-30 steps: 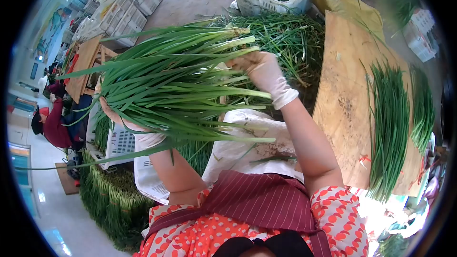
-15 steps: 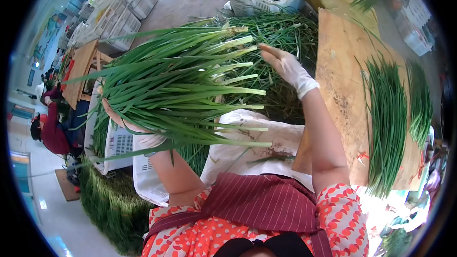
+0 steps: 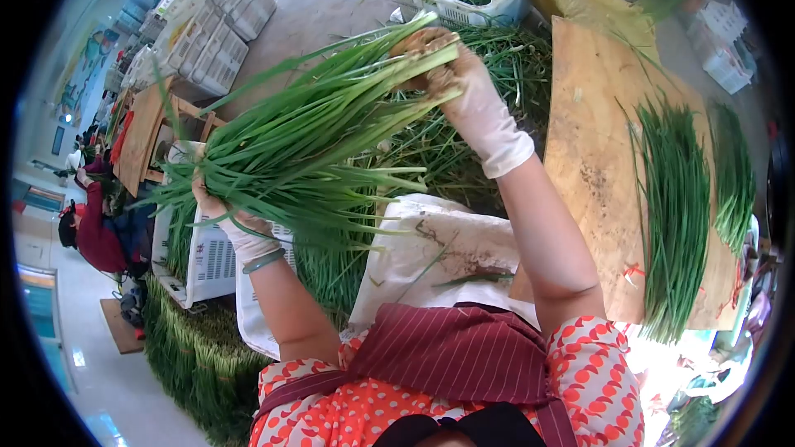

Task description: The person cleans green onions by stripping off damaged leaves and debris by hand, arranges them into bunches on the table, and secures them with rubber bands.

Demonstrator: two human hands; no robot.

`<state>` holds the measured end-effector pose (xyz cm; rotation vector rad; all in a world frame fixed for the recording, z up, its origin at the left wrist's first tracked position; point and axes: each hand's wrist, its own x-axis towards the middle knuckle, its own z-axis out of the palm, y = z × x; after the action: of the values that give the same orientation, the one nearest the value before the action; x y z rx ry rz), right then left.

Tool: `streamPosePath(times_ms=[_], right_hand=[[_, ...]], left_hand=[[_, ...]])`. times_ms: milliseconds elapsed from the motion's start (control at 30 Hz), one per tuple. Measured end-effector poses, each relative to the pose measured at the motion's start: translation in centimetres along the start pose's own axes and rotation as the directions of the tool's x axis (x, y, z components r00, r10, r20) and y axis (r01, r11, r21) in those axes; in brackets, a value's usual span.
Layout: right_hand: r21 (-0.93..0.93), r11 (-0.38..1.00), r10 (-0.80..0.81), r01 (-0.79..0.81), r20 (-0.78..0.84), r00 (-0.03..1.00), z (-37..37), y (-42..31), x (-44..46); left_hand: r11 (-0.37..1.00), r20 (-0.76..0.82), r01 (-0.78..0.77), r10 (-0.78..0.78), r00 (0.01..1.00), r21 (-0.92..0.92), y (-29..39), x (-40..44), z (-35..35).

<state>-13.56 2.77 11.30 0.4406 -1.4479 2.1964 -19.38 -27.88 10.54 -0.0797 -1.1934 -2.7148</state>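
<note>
A loose, fanned-out bunch of garlic chives (image 3: 281, 149) hangs in the air before me, pale stem ends to the right and leaf tips to the left. My gloved left hand (image 3: 228, 211) is closed around the leafy part, its fingers partly hidden by leaves. At the upper stem ends, my gloved right hand (image 3: 451, 74), with soiled fingers, grips several stalks near their bases. Lower stalks stick out free of the right hand. Below the right hand lies a heap of loose green leaves and stalks (image 3: 497, 66).
On the right a wooden board (image 3: 592, 141) bears sorted chive bundles (image 3: 675, 215). A white crate (image 3: 489, 8) with chives stands behind the heap. Another white crate (image 3: 211, 261) is at my left, above stacked chives (image 3: 199, 356). A white sack (image 3: 447, 240) lies before me. A person (image 3: 99, 236) is far left.
My right hand has gone from open beside the stem ends to closed on the upper stalks. Those stalks are now gathered and tilted up to the right.
</note>
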Motion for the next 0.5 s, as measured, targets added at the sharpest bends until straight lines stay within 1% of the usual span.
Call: streamPosePath(times_ms=[33, 67, 100, 133, 167, 200, 233, 267, 300, 333, 367, 400, 467, 500], right_hand=[[-0.08, 0.987, 0.143, -0.141, 0.019, 0.989, 0.7, -1.0, -0.3], [-0.161, 0.947, 0.285, -0.278, 0.026, 0.958, 1.2, -1.5, -0.5], [-0.126, 0.96, 0.252, -0.249, 0.002, 0.968, 1.4, -0.5, -0.6], [-0.126, 0.961, 0.251, -0.248, 0.006, 0.968, 1.3, 0.2, -0.8], [-0.163, 0.957, 0.241, -0.239, -0.008, 0.971, 1.3, 0.6, -1.0], [-0.201, 0.953, 0.229, -0.229, -0.023, 0.973, 1.5, 0.7, -1.0], [-0.229, 0.927, 0.297, -0.296, -0.033, 0.954, 1.6, 0.4, -1.2], [-0.228, 0.928, 0.294, -0.293, -0.031, 0.955, 1.9, 0.2, -1.3], [-0.136, 0.94, 0.316, -0.313, -0.001, 0.949, 2.2, -0.1, -1.4], [-0.043, 0.941, 0.336, -0.335, 0.032, 0.941, 2.3, -0.1, -1.5], [-0.12, 0.938, 0.332, -0.326, 0.034, 0.943, 2.3, 0.1, -1.6], [-0.121, 0.937, 0.333, -0.326, 0.037, 0.942, 2.3, -0.1, -1.8], [0.108, 0.88, 0.462, -0.463, 0.039, 0.886, 2.1, -0.9, -2.2], [-0.142, 0.882, 0.455, -0.449, 0.014, 0.89, 1.6, -1.6, -2.4]], left_hand=[[0.999, 0.047, 0.024, -0.022, 0.999, -0.044, 0.0, 1.0, -1.2], [0.995, 0.094, 0.052, -0.044, 0.995, -0.086, 0.0, 2.0, -2.3], [0.984, 0.14, -0.019, 0.044, 0.989, -0.178, -0.3, 1.4, -0.9], [0.959, 0.176, -0.085, 0.136, 0.975, -0.269, -0.4, 1.0, -0.1], [0.954, 0.191, -0.051, 0.111, 0.975, -0.296, -0.2, 1.6, -1.2], [0.953, 0.192, -0.054, 0.115, 0.975, -0.297, -0.1, 1.7, -1.3], [0.953, 0.159, -0.069, 0.12, 0.98, -0.293, 0.0, 1.8, -1.4], [0.954, 0.127, -0.084, 0.125, 0.984, -0.289, 0.1, 1.9, -1.4], [0.953, 0.127, -0.085, 0.126, 0.984, -0.29, -0.1, 1.8, -1.3], [0.956, 0.06, -0.17, 0.189, 0.98, -0.238, -0.4, 1.6, -1.1], [0.954, 0.027, -0.213, 0.223, 0.974, -0.21, -0.4, 1.5, -1.0], [0.95, -0.007, -0.254, 0.257, 0.967, -0.18, -0.5, 1.5, -0.9], [0.953, 0.001, -0.162, 0.168, 0.986, -0.257, 0.0, 1.8, -0.7], [0.952, 0.001, -0.164, 0.17, 0.985, -0.258, 0.0, 2.0, -1.1]])
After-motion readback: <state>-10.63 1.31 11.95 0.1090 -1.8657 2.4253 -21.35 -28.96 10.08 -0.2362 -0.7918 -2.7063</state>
